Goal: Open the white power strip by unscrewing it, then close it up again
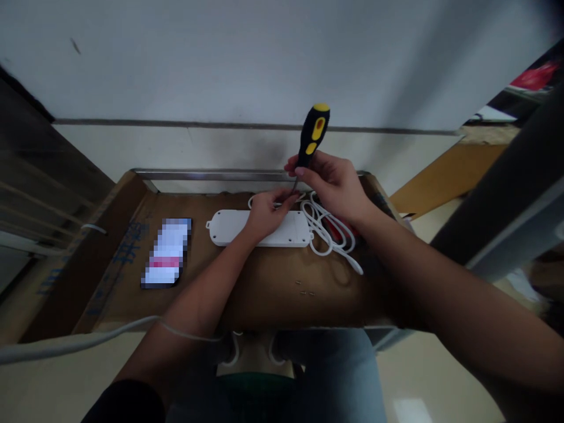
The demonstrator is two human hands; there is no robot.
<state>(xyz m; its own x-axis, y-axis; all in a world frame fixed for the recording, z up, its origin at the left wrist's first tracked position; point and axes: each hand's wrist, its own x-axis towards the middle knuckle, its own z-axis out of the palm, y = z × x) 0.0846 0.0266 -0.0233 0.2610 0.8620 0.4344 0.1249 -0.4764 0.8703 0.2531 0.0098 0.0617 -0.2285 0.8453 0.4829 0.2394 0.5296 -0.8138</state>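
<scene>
My right hand (335, 182) is closed around the base of the handle of a black and yellow screwdriver (314, 132). The tool leans slightly, its handle up and its shaft pointing down toward my left fingers. Above a white power strip (231, 226), my left hand (269, 214) has its fingertips pinched together at the screwdriver's tip; whatever is between them is too small to make out. The strip lies with its screw-hole side up, its middle covered by my left hand. A white cord (319, 238) lies coiled at its right end.
A phone (166, 252) with a lit screen lies on the cardboard-covered table (259, 294) at the left. Several small screws (304, 292) rest near the front edge. Something red (332, 231) shows under the cord. A white cable (88, 339) crosses the front left.
</scene>
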